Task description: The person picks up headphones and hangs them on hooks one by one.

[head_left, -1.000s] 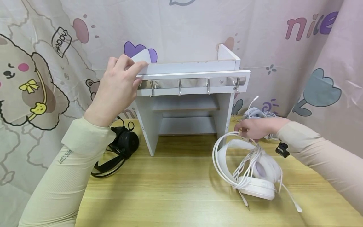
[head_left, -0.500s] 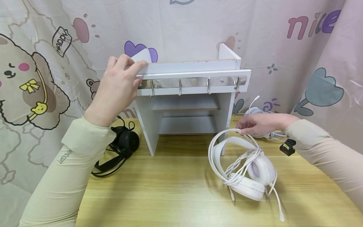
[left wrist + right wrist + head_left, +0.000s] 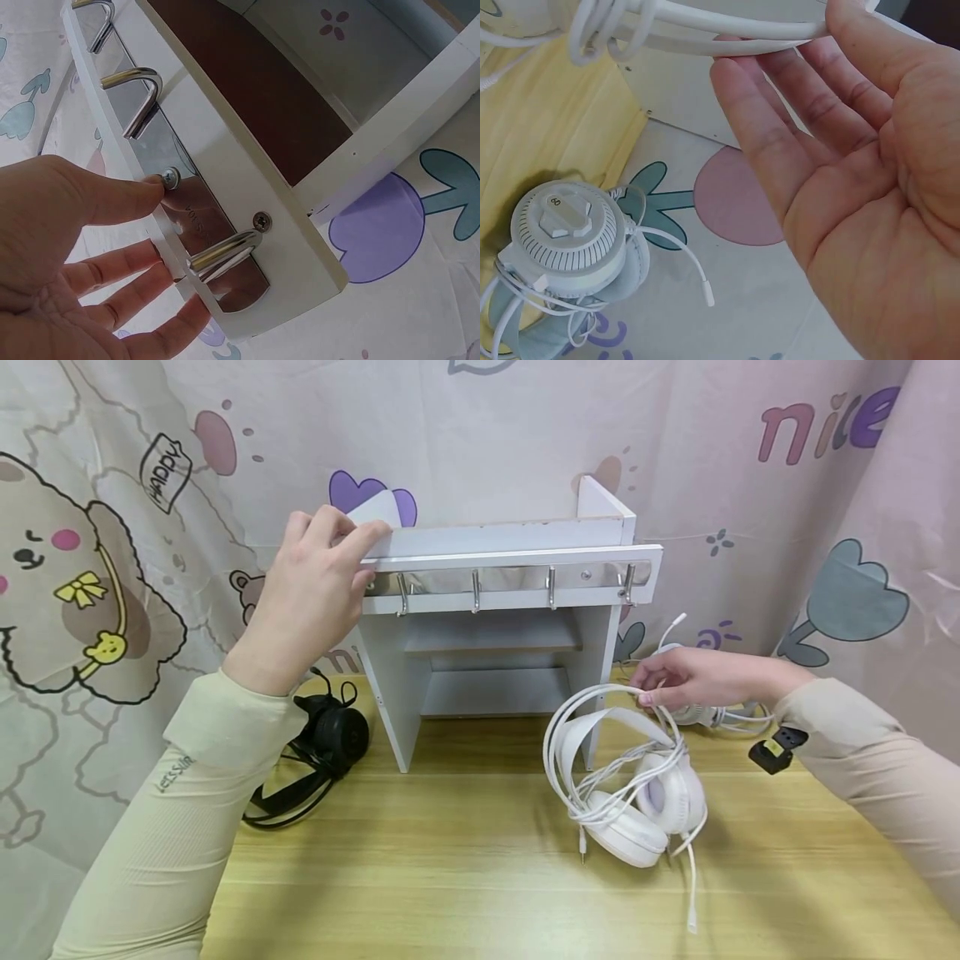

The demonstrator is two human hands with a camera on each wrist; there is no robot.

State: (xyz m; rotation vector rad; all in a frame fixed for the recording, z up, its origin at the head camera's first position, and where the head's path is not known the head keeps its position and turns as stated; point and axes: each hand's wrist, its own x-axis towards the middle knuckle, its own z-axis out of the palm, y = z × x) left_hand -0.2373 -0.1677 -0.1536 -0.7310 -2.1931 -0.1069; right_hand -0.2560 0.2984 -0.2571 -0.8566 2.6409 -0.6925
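Observation:
A small white shelf stands on the wooden table, with a white hook rail along its upper front. At the rail's left end, my left hand grips the board. The left wrist view shows its thumb against a screw on the metal strip, beside a hook. My right hand pinches a white headset by the top of its headband, right of the shelf's front. Its cable is looped around it, and the plug and microphone boom hang down. All hooks in view are bare.
A black headset lies left of the shelf. Behind my right hand, a second white headset lies on the table. A small black device is at my right wrist. Printed fabric hangs behind and at both sides.
My right hand has lifted the white headset slightly and shifted it; the headset has swung left, nearer the shelf. The left hand stays on the hook rail.

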